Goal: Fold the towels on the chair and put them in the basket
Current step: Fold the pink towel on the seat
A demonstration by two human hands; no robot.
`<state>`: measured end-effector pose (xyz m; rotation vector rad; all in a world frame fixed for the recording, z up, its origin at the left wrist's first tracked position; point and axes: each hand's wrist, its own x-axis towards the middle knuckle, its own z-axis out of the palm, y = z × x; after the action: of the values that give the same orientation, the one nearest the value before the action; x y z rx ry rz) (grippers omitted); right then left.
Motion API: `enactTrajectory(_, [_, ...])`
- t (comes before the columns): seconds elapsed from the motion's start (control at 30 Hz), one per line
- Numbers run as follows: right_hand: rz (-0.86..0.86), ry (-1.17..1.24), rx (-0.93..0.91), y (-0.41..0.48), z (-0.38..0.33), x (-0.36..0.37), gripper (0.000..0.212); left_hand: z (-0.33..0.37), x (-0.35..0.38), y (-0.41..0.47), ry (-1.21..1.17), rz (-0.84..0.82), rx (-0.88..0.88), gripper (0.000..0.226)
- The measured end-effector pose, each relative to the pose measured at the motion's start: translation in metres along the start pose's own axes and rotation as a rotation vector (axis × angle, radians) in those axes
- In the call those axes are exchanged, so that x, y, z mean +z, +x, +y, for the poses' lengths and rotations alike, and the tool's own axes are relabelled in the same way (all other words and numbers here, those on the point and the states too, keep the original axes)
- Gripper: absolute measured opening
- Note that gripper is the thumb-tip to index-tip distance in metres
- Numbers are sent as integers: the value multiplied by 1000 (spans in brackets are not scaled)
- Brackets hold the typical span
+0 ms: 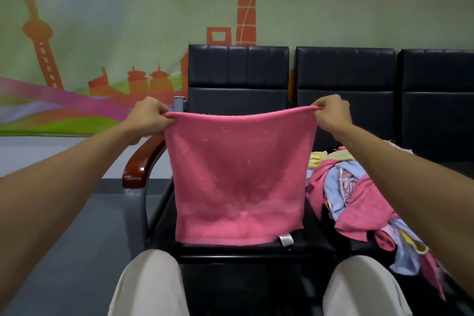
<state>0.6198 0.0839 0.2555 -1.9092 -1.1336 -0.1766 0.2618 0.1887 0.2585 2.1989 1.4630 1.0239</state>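
Two hands, left hand (146,118) and right hand (331,115), each pinch a top corner of a square, fuzzy pink towel (238,177), hanging above the padded black chair (238,72). Right of that chair lies a crumpled towel pile (359,195).

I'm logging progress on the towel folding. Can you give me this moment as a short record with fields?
held item: pink towel, hanging spread open, no fold visible
left hand: grip pinches the towel's top left corner
right hand: grip pinches the top right corner
towel's lower edge: down at the black seat
still to fold: pile of towels, pink, blue and yellow, on the next seat to the right
basket: not in view
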Motion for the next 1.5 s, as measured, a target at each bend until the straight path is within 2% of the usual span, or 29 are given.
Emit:
enactTrajectory(0.13, [36,45,54,-2,5,5,22,5,6,-1,48,183,42,17])
enactTrajectory(0.33, [85,330,183,-18,0,-3,31,7,3,-12,-18,238,41,21])
enactTrajectory(0.53, [92,445,160,-32,-13,-31,30,16,-15,-22,-128,321,69,18])
enactTrajectory(0.63, [113,489,123,-32,-25,-47,22,24,-29,-21,-87,463,105,20])
enactTrajectory(0.7, [122,471,81,-31,-31,-51,19,28,-33,-20,-39,492,110,21])
enactTrajectory(0.87, [125,185,24,-25,-19,-29,17,7,-9,-11,83,434,25,20])
enactTrajectory(0.93, [79,144,64,-21,-5,-8,21,-8,15,-3,-19,367,-22,19])
enactTrajectory(1.07, [-28,251,218,-6,31,50,31,-46,79,20,-417,156,-220,22])
enactTrajectory(1.2, [-122,263,327,17,80,122,25,-91,151,45,-498,69,-353,27])
enactTrajectory(1.3, [-162,200,338,30,116,176,15,-132,207,66,-511,25,-444,18])
enactTrajectory(1.37, [-205,172,325,37,137,208,14,-152,239,78,-439,26,-489,12])
enactTrajectory(1.5, [-266,173,365,64,201,279,20,-164,288,96,-280,66,-498,20])
